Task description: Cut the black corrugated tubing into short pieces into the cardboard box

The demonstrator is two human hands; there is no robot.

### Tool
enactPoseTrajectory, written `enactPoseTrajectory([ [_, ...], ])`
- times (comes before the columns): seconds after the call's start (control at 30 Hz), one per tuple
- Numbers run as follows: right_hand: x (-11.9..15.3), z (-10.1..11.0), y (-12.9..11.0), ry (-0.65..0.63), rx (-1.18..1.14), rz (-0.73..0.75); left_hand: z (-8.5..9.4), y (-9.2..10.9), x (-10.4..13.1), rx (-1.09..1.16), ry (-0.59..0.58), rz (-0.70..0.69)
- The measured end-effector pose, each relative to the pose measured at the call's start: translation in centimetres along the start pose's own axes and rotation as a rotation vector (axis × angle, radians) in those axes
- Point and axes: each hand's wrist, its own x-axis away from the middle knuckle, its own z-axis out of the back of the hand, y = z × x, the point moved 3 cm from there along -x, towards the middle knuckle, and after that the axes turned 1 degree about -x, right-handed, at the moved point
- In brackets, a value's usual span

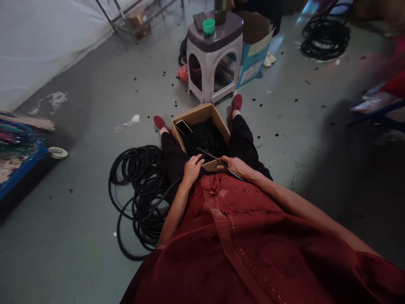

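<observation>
My left hand (192, 169) is closed on the end of a black rubber hose (166, 194), which runs back past my forearm to a loose coil on the floor at my left. In my right hand (236, 166) is a pair of scissors (209, 155), its blades pointing left toward the left hand's fingertips. Both hands are over the near edge of a cardboard box (193, 112) between my legs. Small black cut pieces (205, 134) lie in the box, and a phone (183, 128) rests at its far left corner.
Beyond the box, a plastic stool (207, 46) bears a green cup (209, 27) and a dark flat object. A blue-and-white carton (253, 63) stands behind it, near another person's legs. A second hose coil (325, 38) lies far right. A blue cart (31, 156) is at left.
</observation>
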Motion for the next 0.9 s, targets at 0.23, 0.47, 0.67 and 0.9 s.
enactPoseTrajectory([
  [0.23,-0.2,0.0,0.0,0.005,0.034,0.031,0.2,0.1,-0.6,0.07,-0.16,0.046],
  [0.47,-0.4,0.0,0.0,0.024,0.074,0.044,0.2,-0.1,-0.7,0.009,-0.052,0.086],
  [0.67,-0.7,0.3,-0.1,0.003,0.099,0.042,-0.4,0.3,-0.7,-0.107,0.051,0.063],
  [0.9,-0.8,0.3,-0.3,-0.014,0.156,0.014,-1.1,0.9,-0.6,-0.219,0.079,0.035],
])
